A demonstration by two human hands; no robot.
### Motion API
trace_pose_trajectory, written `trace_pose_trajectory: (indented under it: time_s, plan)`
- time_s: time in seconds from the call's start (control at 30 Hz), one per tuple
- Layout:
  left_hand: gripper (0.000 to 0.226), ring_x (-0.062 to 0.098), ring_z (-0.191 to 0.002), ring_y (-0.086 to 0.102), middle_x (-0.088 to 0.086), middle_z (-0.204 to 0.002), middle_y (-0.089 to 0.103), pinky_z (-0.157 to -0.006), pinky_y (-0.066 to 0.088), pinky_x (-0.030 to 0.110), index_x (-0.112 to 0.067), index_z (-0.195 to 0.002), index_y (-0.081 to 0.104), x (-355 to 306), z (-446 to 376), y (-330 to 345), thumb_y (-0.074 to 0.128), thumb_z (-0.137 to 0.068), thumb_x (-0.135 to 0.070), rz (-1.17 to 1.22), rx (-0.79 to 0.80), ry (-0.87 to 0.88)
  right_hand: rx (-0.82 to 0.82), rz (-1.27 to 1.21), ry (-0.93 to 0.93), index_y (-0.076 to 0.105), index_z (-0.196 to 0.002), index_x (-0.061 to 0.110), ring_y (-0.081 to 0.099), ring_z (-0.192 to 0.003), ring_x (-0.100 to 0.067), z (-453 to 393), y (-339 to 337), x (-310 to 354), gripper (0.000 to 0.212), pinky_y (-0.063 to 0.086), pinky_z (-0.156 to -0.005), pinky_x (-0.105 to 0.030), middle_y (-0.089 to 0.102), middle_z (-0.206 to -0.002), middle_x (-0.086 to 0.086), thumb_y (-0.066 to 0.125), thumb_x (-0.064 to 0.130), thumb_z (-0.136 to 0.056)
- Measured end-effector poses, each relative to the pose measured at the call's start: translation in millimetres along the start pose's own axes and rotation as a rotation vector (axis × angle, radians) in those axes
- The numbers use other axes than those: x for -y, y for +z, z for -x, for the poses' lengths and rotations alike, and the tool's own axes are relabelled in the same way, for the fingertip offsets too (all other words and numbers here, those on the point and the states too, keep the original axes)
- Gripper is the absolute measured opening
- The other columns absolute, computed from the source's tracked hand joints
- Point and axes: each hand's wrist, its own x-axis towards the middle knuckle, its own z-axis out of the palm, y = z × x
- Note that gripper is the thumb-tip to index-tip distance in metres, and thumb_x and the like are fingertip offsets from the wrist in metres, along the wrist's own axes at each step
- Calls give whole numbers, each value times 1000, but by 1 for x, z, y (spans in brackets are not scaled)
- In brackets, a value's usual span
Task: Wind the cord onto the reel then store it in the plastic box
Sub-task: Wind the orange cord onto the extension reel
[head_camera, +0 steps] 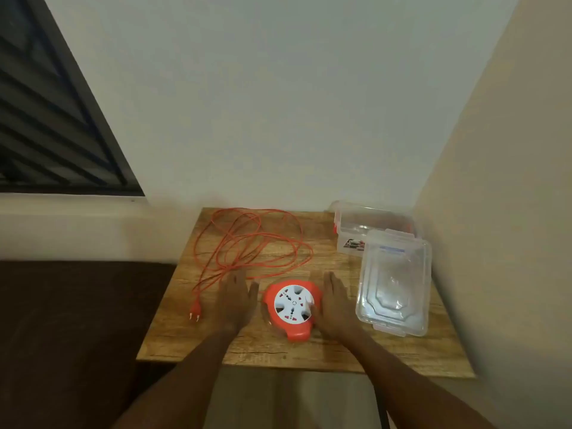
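Note:
An orange reel (pixel 292 308) with a white socket face lies flat near the front middle of the wooden table (pixel 185 335). Its orange cord (pixel 257 239) sprawls in loose loops across the table's back left, ending in an orange plug (pixel 195 311) at the left edge. My left hand (pixel 236 300) lies flat, fingers apart, just left of the reel, over part of the cord. My right hand (pixel 335 308) lies flat just right of the reel, its thumb touching the reel's rim. Neither hand grips anything.
A clear plastic box (pixel 371 230) stands open at the table's back right corner. Its clear lid (pixel 394 283) lies in front of it, right of my right hand. Walls close in behind and on the right. A dark surface (pixel 77 320) sits left of the table.

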Motion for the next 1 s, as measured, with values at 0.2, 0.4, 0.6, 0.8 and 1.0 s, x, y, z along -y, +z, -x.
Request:
trace_pose_trajectory:
  time_s: [0.2,0.4,0.6,0.8,1.0]
  plan:
    - [44,35,-121,64,18,-128,67,-95,50,37,2,-132,54,2,-9,28,60,-104,-31,330,236,-255,135,-211,81,24,-145,23,43,-125,-24,0,11,6,80,43,-101,-39,38,-142,-9,66,42,-79]
    - [41,21,-95,68,14,-113,72,-79,57,33,-6,-121,45,-9,-21,44,74,-92,-7,583,214,-292,96,-324,202,20,-147,21,42,-124,-28,-15,14,9,93,41,-100,-38,35,-136,-9,72,37,-72]
    - [41,22,-103,64,8,-111,67,-94,54,38,-6,-115,58,-21,-38,28,80,-82,7,926,121,-330,-69,-381,231,22,-144,29,49,-120,-22,-30,2,12,98,48,-83,-25,34,-138,-4,78,41,-65]
    - [36,28,-105,73,11,-116,74,-78,60,36,-8,-122,67,-32,-65,1,73,-89,4,1253,207,-317,-156,-521,150,22,-145,34,47,-112,-5,-44,-18,24,105,45,-66,-8,40,-132,14,85,45,-61]
    - [51,35,-89,76,23,-115,76,-71,62,42,-5,-126,68,-50,-101,-30,86,-79,-14,1165,475,-196,-140,-654,-53,40,-124,53,58,-103,6,-64,-44,36,85,54,-69,-14,56,-114,31,89,42,-55]
